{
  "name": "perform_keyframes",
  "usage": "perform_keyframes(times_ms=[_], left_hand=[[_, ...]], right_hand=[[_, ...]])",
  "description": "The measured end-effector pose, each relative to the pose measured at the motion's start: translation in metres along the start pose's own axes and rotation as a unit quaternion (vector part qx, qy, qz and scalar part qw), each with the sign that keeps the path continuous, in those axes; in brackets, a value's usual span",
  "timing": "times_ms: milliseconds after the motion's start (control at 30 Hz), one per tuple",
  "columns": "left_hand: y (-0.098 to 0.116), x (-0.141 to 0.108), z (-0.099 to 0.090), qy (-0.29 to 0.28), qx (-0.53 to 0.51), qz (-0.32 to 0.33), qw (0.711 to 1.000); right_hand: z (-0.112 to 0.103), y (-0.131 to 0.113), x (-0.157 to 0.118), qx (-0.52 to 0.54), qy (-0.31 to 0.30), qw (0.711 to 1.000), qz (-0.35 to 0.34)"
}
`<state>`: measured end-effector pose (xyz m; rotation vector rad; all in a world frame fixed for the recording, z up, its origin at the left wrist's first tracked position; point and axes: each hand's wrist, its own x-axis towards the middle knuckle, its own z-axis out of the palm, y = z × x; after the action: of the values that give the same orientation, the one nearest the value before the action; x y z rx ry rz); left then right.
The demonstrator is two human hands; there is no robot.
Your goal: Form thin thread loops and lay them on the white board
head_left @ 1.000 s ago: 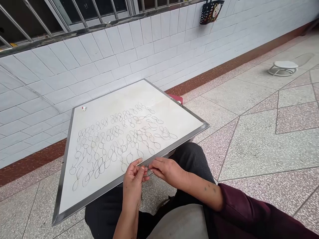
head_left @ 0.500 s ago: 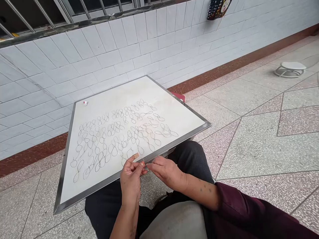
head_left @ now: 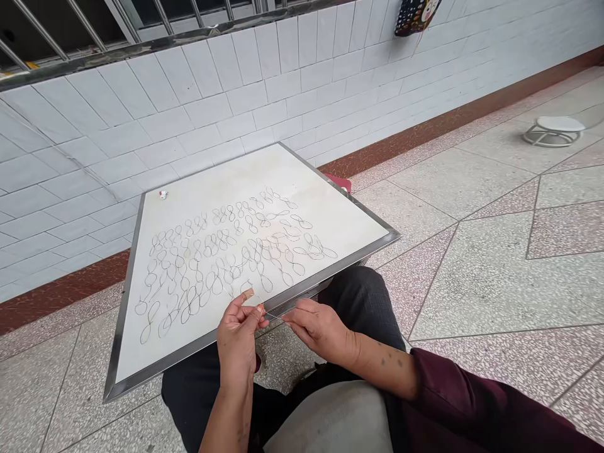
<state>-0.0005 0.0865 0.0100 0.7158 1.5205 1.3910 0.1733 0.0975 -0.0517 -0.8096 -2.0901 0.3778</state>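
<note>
Head view. A thin strand (head_left: 274, 315) is held between the two hands, just beyond the near edge of the table (head_left: 330, 204); it is pale and fine, and its short visible span is drawn nearly straight. The fingers of the left hand (head_left: 238, 333) are closed on one part of it at thumb and forefinger, and a tan wrap is seen on one raised finger. The fingers of the right hand (head_left: 323, 327) are clamped together on the other part.

Many looped strands (head_left: 221, 244), dark and thin, are laid out in uneven rows on the tabletop; most are twisted into figure-eight shapes, and some are overlapped at the right.

A dark perforated basket (head_left: 415, 17) with a printed face is hung on the wall at the upper right; its contents cannot be made out.

The white tabletop is bordered by a grey metal rim, and a small red-and-white object (head_left: 163, 195) is placed near its far left corner. The table is set beside a white tiled wall (head_left: 264, 82), beneath a barred window (head_left: 155, 16). The speckled floor (head_left: 486, 283) is divided into pink and grey panels, on which a low white stool (head_left: 554, 129) is stood.
</note>
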Motion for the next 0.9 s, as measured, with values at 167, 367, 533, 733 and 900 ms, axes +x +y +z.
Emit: perform_keyframes(times_ms=[167,367,533,733,900], left_hand=[[-0.004,-0.001,-0.001,0.0,-0.002,0.009,1.0],[-0.007,0.0,-0.006,-0.008,0.0,0.028,1.0],[-0.007,-0.001,-0.007,0.008,0.007,0.029,1.0],[-0.005,-0.006,-0.007,0.003,0.012,0.039,0.999],[-0.001,-0.011,-0.006,-0.001,0.035,0.059,0.998]], right_hand=[[-0.001,-0.002,-0.003,-0.069,0.014,0.998,-0.004],[-0.004,-0.002,-0.014,-0.087,0.006,0.996,-0.005],[-0.006,-0.001,-0.025,-0.08,-0.006,0.997,0.013],[-0.022,-0.001,-0.036,-0.039,-0.024,0.998,0.036],[-0.056,0.0,-0.017,-0.019,-0.023,0.999,0.045]])
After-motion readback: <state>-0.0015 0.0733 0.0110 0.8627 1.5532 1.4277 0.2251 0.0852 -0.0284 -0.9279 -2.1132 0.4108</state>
